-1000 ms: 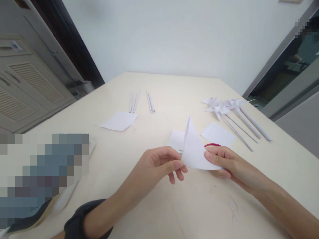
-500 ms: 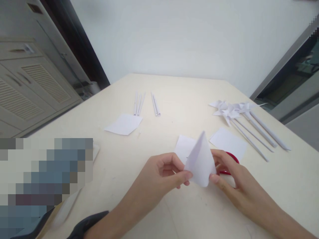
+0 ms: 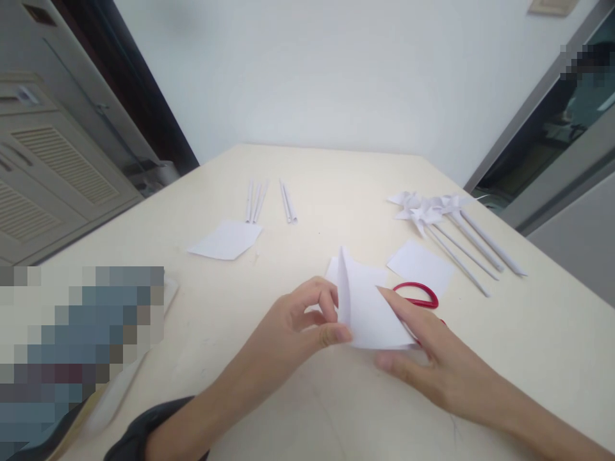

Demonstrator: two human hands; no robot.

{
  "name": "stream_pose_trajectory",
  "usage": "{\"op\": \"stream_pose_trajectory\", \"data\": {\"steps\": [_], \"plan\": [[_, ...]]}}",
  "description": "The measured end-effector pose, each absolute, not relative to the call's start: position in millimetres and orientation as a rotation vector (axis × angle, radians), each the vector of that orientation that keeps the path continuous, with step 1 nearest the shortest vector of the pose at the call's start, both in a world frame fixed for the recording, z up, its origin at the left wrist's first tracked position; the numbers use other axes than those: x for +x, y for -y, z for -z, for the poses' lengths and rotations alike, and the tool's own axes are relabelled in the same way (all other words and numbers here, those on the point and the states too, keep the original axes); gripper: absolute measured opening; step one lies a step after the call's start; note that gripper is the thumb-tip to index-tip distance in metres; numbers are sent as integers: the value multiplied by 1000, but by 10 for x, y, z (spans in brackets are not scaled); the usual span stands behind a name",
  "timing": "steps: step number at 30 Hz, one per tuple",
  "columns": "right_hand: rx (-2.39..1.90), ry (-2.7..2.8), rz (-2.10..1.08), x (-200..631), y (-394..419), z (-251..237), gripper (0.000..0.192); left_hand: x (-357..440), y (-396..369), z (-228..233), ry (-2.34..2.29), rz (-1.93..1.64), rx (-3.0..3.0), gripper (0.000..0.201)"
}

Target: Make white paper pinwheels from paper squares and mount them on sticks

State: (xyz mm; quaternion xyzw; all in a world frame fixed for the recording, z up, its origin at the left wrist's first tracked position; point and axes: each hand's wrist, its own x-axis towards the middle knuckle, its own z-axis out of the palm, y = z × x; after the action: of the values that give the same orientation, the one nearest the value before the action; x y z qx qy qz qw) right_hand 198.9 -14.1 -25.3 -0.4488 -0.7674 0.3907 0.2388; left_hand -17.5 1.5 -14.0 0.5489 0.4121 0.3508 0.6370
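Currently the left hand [image 3: 300,323] pinches the lower left side of a folded white sheet [image 3: 372,317] between thumb and fingers, while the right hand [image 3: 430,358] has thumb and forefinger spread apart, the forefinger lying along the paper's right side and the thumb just below its bottom edge. The folded sheet is raised above the pale table [image 3: 225,307], its fold upright at the left, with a red handle [image 3: 430,303] just beside the right hand and a flat square sheet [image 3: 420,261] beyond, near several paper pinwheels [image 3: 425,210].
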Motion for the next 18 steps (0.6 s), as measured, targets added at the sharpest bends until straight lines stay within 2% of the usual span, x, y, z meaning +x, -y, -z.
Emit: {"op": "stream_pose_trajectory", "data": {"steps": [2, 3, 6, 7, 10, 13, 18], "plan": [[-1177, 2103, -1112, 1980, 142, 227, 65, -179, -9, 127, -982, -785, 1348, 22], [-1163, 2103, -1118, 1971, 147, 222, 62, -175, -2, 121, -987, -767, 1389, 22], [-1170, 2050, -1186, 1940, 173, 221, 30, -147, 20, 111, -927, -747, 1447, 23], [-1183, 2003, -1239, 1933, 178, 221, 25, -139, 27, 112, -899, -751, 1452, 23], [-1230, 1876, -1334, 1933, 158, 208, 30, -132, 49, 136, -840, -768, 1437, 23], [-1313, 1748, -1327, 1954, 93, 189, 22, -154, 63, 167, -835, -785, 1396, 22], [-1252, 1319, -1578, 1928, 74, 232, 25, -122, 91, 176, -931, -820, 1194, 13]]}}
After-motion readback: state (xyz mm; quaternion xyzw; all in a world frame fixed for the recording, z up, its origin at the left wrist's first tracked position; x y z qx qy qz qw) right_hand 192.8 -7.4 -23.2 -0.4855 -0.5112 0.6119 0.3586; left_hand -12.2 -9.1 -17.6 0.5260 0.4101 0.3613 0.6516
